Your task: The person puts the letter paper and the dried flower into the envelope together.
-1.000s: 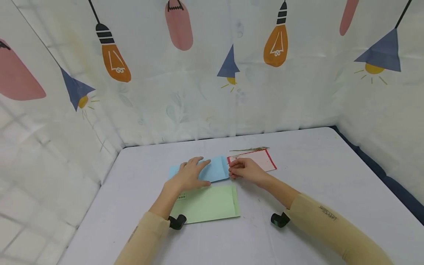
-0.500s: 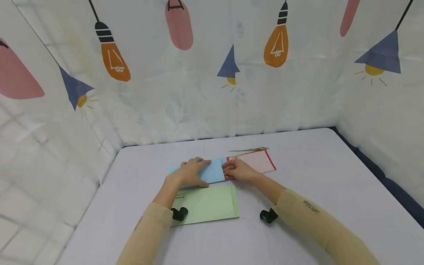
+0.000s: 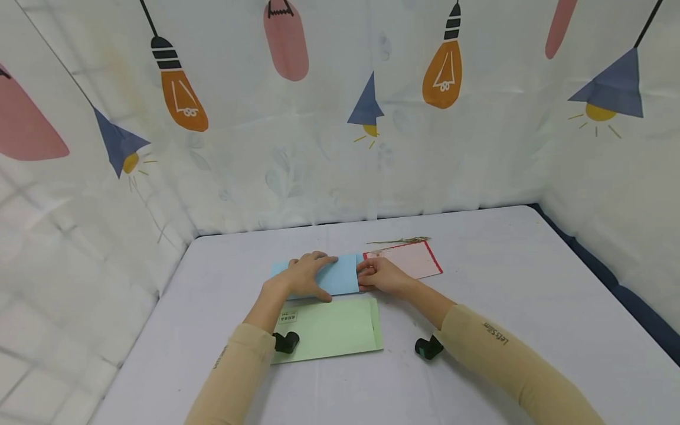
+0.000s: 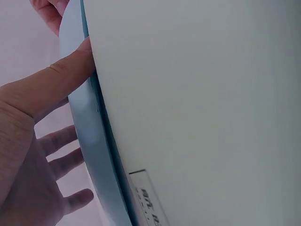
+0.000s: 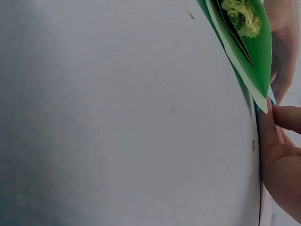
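My left hand [image 3: 308, 275] spans a light-blue envelope [image 3: 340, 276], thumb at its near edge and fingers spread to the far edge. In the left wrist view, the thumb [image 4: 63, 75] bears on the bowed blue envelope, with several fingers showing past it. My right hand [image 3: 383, 276] has curled fingers at the blue envelope's right end, the fingertips hidden behind its edge. From the right wrist view, thumb [image 5: 288, 117] and forefinger come together there. In front lies a pale green envelope [image 3: 334, 330]; its right end gapes, showing a yellow flower [image 5: 244, 19] inside.
A pink card with red edges [image 3: 419, 260] lies right of the blue envelope, partly under my right hand. Behind it are thin dried sprigs [image 3: 401, 241]. The white tabletop [image 3: 478, 265] ends at a cloth backdrop [image 3: 319, 165] printed with lamps.
My right hand has moved left, from beside the blue envelope's end to fingertips behind its edge. The envelope's right edge has shifted slightly left. The left hand has barely moved.
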### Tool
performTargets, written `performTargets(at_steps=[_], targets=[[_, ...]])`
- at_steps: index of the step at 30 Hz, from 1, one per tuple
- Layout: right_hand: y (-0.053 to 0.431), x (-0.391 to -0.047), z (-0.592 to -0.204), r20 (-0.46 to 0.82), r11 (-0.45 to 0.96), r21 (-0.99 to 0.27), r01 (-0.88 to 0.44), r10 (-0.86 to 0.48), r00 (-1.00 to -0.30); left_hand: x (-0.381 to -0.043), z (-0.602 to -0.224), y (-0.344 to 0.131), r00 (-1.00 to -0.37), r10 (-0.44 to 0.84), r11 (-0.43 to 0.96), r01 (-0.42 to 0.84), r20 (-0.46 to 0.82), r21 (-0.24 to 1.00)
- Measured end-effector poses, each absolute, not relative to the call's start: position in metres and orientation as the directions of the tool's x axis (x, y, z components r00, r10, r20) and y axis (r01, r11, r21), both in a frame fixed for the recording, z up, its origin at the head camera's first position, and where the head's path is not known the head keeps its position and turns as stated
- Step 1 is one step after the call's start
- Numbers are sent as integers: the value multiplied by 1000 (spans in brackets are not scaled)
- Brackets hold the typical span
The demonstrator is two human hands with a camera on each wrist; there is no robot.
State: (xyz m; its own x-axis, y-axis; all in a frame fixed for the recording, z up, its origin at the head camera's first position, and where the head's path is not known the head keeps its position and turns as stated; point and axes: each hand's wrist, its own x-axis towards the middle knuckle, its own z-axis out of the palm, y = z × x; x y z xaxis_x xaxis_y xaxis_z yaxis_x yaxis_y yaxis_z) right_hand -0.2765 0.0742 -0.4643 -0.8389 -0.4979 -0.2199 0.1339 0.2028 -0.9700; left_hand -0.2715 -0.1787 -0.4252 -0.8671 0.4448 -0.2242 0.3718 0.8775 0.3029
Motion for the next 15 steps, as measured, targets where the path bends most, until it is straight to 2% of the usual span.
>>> performTargets(at_steps=[6, 15], targets=[[74, -278, -465, -204, 191, -974, 123, -503, -840, -271, -424, -182, -873, 423, 895, 360, -245, 262], [72, -280, -465, -221, 233, -965, 118, -492, -842, -269, -423, -185, -873, 448, 878, 389, -194, 279]])
